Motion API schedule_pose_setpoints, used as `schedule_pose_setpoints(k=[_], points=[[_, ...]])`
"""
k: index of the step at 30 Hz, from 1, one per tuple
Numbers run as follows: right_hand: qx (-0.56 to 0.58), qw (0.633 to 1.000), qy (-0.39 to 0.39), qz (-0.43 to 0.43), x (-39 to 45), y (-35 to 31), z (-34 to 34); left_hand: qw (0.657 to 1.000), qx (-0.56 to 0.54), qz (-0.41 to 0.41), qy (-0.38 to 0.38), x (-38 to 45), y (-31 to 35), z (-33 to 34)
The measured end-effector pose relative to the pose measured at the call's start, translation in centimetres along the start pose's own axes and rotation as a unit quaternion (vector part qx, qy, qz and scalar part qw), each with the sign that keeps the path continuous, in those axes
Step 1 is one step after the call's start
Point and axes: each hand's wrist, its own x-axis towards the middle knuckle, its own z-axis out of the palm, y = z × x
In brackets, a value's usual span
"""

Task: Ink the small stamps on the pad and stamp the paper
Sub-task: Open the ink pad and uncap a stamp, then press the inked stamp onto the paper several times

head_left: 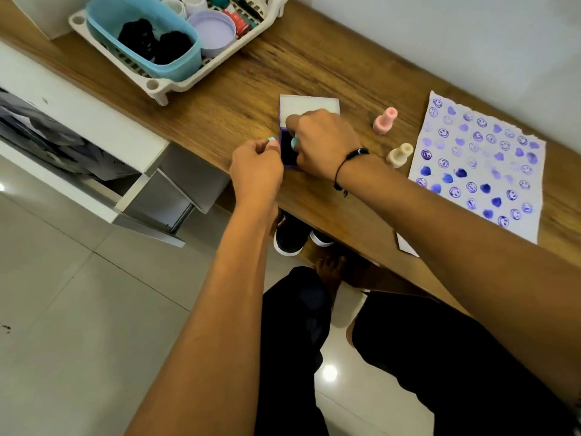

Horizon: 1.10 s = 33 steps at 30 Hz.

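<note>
Person, head-camera view: bare forearms, dark clothing below.
Right hand [323,140] wrist wears a black cord bracelet [349,162] with loose knotted end; black trousers [424,357]; no sleeves visible.

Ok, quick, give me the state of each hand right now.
Left hand: holding a small stamp with a mint and pink end.
Right hand: holding a mint stamp on the ink pad.

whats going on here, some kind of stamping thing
A person is inking small stamps. The right hand presses a mint stamp onto the dark ink pad, whose lid is open. The left hand pinches another small stamp at the pad's edge. A pink stamp and a cream stamp stand on the wooden desk beside a paper already covered in purple smileys and hearts.
</note>
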Motion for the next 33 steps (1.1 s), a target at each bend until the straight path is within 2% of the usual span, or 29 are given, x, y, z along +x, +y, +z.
schedule_pose_setpoints(k=[4, 7, 10, 15, 19, 30, 33], points=[[0.087, 0.995, 0.033, 0.029, -0.9, 1.3, -0.1, 1.0, -0.007, 0.002, 0.009, -0.5, 0.1, -0.1], [0.208, 0.964, 0.141, 0.086, -3.9, 3.3, -1.3, 0.999, -0.003, 0.046, 0.011, -1.4, 0.3, 0.6], [0.265, 0.933, 0.184, 0.156, -8.9, 6.0, -2.8, 0.995, -0.023, 0.072, -0.063, -3.3, 0.8, 2.5], [0.233, 0.922, 0.165, 0.263, -17.5, 11.1, -3.2, 0.966, 0.008, 0.095, -0.24, -7.4, 0.4, 8.3], [0.21, 0.913, 0.151, 0.315, -21.9, 13.9, -2.0, 0.938, 0.038, 0.088, -0.332, -10.2, -0.7, 12.8], [0.151, 0.918, 0.128, 0.343, -24.8, 15.9, 1.0, 0.908, 0.123, 0.057, -0.397, -11.5, -4.9, 17.2], [0.139, 0.921, 0.13, 0.339, -25.0, 16.4, 1.3, 0.907, 0.137, 0.068, -0.392, -11.4, -5.4, 17.4]])
